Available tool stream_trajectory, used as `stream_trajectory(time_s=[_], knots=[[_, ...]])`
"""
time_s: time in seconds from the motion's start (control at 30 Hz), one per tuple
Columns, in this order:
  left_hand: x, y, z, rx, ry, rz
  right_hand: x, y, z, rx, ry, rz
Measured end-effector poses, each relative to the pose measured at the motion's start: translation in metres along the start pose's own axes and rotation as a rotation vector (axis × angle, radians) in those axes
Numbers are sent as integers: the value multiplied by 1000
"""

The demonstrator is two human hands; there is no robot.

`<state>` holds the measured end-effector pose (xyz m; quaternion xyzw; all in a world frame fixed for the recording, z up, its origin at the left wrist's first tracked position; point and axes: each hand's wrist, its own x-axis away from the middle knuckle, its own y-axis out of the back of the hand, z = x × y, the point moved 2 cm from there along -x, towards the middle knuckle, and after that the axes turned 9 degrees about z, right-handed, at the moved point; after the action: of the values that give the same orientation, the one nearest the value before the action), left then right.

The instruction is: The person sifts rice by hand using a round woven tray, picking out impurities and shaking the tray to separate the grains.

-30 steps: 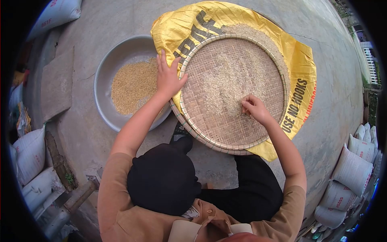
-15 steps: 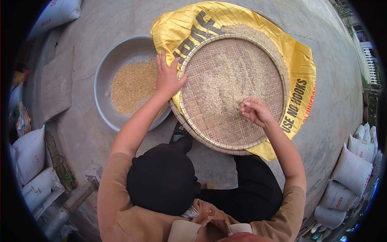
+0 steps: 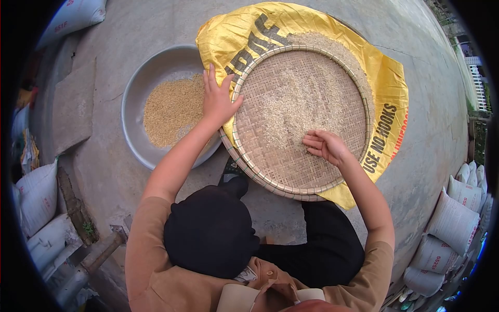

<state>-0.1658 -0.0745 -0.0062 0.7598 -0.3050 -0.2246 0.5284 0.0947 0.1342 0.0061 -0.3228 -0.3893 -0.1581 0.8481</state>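
Note:
A round woven tray (image 3: pixel 260 156) with a bound rim holds a thin spread of pale grains (image 3: pixel 296 104). It rests over a yellow sack (image 3: pixel 390 83) with black lettering. My left hand (image 3: pixel 219 99) lies on the tray's left rim, its fingers spread. Over the lower right part of the tray is my right hand (image 3: pixel 326 146), its fingers extended and slightly curved at the edge of the grains, with nothing visible held in them. Left of the tray stands a metal basin (image 3: pixel 136 78) holding golden grain (image 3: pixel 169 112), partly behind my left forearm.
Full white sacks (image 3: pixel 455 221) are stacked at the right edge, and more sacks (image 3: pixel 39 195) lie at the far left. Another sack (image 3: pixel 78 18) is at the top left. A metal pipe (image 3: pixel 101 252) is at the lower left. My legs (image 3: pixel 322 234) are below the tray.
The fingers of my right hand have gone from curled together to extended, and the hand has shifted slightly left and down. My left hand has stayed on the rim.

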Motion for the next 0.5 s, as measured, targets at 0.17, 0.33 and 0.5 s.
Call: stream_trajectory(time_s=[0.17,0.33,0.5], knots=[[0,-1,0,10,-1,-10,1,2,0,160,36,-40],[1,1,0,39,27,-3,-3,11,3,359,-3,-70],[1,-3,2,26,41,-15,-39,-53,32,431,63,-32]])
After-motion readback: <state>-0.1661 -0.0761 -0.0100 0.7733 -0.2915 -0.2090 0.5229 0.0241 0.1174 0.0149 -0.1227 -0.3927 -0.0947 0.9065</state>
